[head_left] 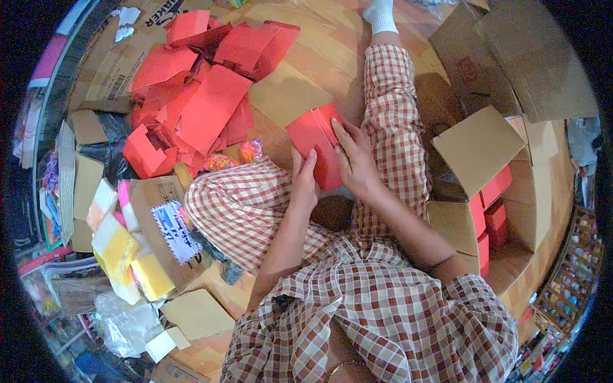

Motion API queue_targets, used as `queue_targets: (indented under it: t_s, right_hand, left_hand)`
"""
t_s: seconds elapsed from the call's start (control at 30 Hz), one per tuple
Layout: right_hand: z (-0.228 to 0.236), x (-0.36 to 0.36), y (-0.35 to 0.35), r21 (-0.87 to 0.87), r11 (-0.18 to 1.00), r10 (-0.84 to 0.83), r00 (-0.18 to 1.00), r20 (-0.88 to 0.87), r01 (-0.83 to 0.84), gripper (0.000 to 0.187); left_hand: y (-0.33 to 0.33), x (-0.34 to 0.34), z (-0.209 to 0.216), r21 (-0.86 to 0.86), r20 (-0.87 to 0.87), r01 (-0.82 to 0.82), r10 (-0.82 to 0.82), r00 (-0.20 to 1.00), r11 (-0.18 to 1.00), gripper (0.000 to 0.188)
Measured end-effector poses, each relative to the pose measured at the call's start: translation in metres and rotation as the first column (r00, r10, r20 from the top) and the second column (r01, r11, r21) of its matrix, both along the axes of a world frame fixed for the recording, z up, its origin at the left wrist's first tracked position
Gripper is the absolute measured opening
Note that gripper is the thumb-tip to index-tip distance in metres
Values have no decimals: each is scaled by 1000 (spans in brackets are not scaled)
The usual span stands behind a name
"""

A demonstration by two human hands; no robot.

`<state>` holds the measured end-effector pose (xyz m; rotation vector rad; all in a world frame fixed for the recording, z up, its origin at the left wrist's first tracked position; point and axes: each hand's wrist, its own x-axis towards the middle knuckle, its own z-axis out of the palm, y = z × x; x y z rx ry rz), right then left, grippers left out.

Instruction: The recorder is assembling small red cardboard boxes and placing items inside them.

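Between both hands I hold a red cardboard box (314, 135), raised over the floor in front of my lap. My left hand (304, 179) grips its lower left side, with the thumb lying on the near face. At its right edge, my right hand (355, 156) has its fingers closed against the card, partly over the top face. A thin light line runs across the box near its right side. To the left lies a large heap of red folded card pieces (214, 108), some partly opened out.
On the right stands an open brown carton (539, 191) with several red boxes (496, 223) inside. Left of my bent knee, another carton (167, 191) holds white and yellow packs (118, 246). A clear plastic bag (128, 322) and shelves (565, 274) lie farther out.
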<state>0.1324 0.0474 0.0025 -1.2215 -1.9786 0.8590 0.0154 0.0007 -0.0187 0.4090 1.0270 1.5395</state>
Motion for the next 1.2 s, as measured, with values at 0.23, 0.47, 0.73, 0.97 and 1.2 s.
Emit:
queue_targets:
  t_s: [0.23, 0.47, 0.73, 0.97, 1.2]
  right_hand:
    - [2, -6, -2, 43, 999, 12, 999, 43, -14, 49]
    - [15, -18, -16, 133, 991, 2, 973, 231, -34, 69]
    - [13, -20, -12, 118, 992, 13, 949, 314, -52, 75]
    - [21, -32, -21, 84, 995, 30, 949, 315, -59, 81]
    - [28, -34, -16, 114, 986, 79, 951, 300, -118, 81]
  left_hand:
    - [2, -6, -14, 38, 40, -31, 29, 999, 999, 54]
    - [0, -12, -14, -8, 16, -34, 34, 999, 999, 54]
    - [2, -14, -2, -21, 41, -4, 4, 999, 1000, 50]
    - [-3, -17, -1, -93, 78, -26, 33, 996, 995, 48]
    - [0, -22, -11, -7, 225, -14, 16, 974, 1000, 48]
